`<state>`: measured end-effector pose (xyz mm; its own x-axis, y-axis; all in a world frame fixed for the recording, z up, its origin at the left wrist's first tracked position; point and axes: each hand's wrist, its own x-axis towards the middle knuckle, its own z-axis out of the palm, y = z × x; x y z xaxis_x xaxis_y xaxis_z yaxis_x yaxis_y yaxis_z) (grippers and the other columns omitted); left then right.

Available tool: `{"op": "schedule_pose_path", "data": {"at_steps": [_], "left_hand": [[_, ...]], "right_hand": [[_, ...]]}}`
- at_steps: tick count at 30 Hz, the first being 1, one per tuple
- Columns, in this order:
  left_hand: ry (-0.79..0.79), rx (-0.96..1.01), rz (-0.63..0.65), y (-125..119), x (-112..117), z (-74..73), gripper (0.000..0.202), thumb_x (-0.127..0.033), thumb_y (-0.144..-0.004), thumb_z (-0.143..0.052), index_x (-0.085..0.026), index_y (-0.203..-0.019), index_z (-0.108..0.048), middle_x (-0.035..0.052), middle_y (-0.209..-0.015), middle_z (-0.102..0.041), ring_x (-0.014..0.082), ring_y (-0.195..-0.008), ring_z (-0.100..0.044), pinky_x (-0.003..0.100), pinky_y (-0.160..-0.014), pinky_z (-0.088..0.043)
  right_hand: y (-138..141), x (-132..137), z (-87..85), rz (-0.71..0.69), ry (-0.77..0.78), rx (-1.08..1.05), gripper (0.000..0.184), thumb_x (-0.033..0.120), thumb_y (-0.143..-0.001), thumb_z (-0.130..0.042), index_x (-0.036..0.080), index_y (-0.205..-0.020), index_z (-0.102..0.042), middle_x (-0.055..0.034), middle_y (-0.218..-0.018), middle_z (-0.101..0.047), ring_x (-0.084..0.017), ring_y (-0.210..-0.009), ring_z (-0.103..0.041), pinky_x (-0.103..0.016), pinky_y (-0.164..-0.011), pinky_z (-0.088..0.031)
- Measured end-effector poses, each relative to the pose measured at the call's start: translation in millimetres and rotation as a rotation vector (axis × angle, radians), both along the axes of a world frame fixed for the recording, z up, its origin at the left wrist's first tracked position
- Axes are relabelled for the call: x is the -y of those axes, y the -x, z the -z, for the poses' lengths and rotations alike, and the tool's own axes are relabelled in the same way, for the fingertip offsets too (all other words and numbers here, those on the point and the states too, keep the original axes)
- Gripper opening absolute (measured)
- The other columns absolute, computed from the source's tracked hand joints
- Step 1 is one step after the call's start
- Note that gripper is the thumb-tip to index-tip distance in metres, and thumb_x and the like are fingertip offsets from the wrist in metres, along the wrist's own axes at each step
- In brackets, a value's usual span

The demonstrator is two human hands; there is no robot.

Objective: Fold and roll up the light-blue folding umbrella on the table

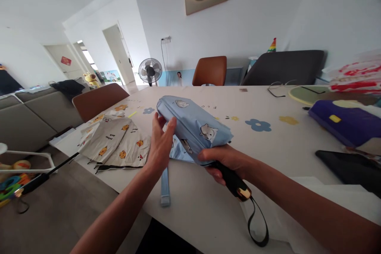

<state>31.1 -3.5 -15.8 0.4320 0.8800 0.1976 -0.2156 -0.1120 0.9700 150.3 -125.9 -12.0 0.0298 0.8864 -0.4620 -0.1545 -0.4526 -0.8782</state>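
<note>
A folded light-blue umbrella (193,121) printed with white cartoon animals is held up over the table, slanting from upper left to lower right. My right hand (222,160) is wrapped round its lower end, where the black handle (233,182) with a gold cap and wrist loop begins. Against the left side of the folded cloth, my left hand (161,141) has its thumb and fingers curled at the edge; some fingertips are hidden. A blue strap (165,188) hangs below the cloth. Left of my hands lies a beige umbrella (119,141) with orange cartoon figures, loosely gathered, its shaft sticking out over the table edge.
On the white table (196,198), a purple pack (342,123), eyeglasses (279,85), a dark tablet-like slab (348,166) and white sheets (315,194) lie to the right. Brown chairs (210,70) and a dark chair (285,67) stand around it. A fan (150,70) is behind.
</note>
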Motion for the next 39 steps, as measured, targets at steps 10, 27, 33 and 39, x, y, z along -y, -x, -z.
{"op": "schedule_pose_path", "data": {"at_steps": [10, 27, 33, 39], "left_hand": [[0.414, 0.188, 0.202, -16, 15, -12.2, 0.032, -0.032, -0.075, -0.067, -0.013, -0.1, -0.062, 0.0089, -0.102, -0.067, 0.0211, -0.097, -0.062, 0.03, -0.086, -0.05], [0.625, 0.415, 0.092, -20, -2, -4.5, 0.024, -0.025, -0.068, -0.068, -0.016, -0.09, -0.067, 0.0027, -0.081, -0.07, 0.0193, -0.079, -0.066, 0.029, -0.081, -0.053], [0.59, 0.416, 0.105, -16, -8, -2.7, 0.024, -0.026, -0.068, -0.067, -0.016, -0.09, -0.067, 0.003, -0.083, -0.071, 0.0194, -0.08, -0.066, 0.029, -0.08, -0.053], [0.628, 0.357, 0.021, -12, -13, -1.8, 0.025, -0.026, -0.067, -0.069, -0.018, -0.091, -0.067, 0.0026, -0.084, -0.07, 0.0199, -0.082, -0.066, 0.029, -0.08, -0.054]], "right_hand": [[-12, 6, -9.8, -0.143, 0.145, 0.094, 0.024, 0.026, -0.071, -0.052, 0.018, -0.05, -0.046, 0.002, -0.034, -0.046, -0.008, -0.029, -0.042, -0.019, -0.032, -0.039], [-7, 2, -2.8, -0.221, -0.054, -0.05, 0.018, 0.026, -0.071, -0.063, 0.014, -0.081, -0.055, -0.0057, -0.081, -0.063, -0.011, -0.047, -0.058, -0.023, -0.036, -0.048], [5, -4, 14.5, -0.061, -0.292, -0.174, 0.035, 0.024, -0.065, -0.072, 0.015, -0.096, -0.059, -0.0077, -0.097, -0.06, -0.022, -0.089, -0.063, -0.034, -0.066, -0.058], [19, -7, 20.5, 0.219, -0.461, -0.008, 0.052, 0.022, -0.058, -0.078, 0.019, -0.106, -0.06, -0.0042, -0.097, -0.066, -0.02, -0.091, -0.062, -0.037, -0.083, -0.052]]}}
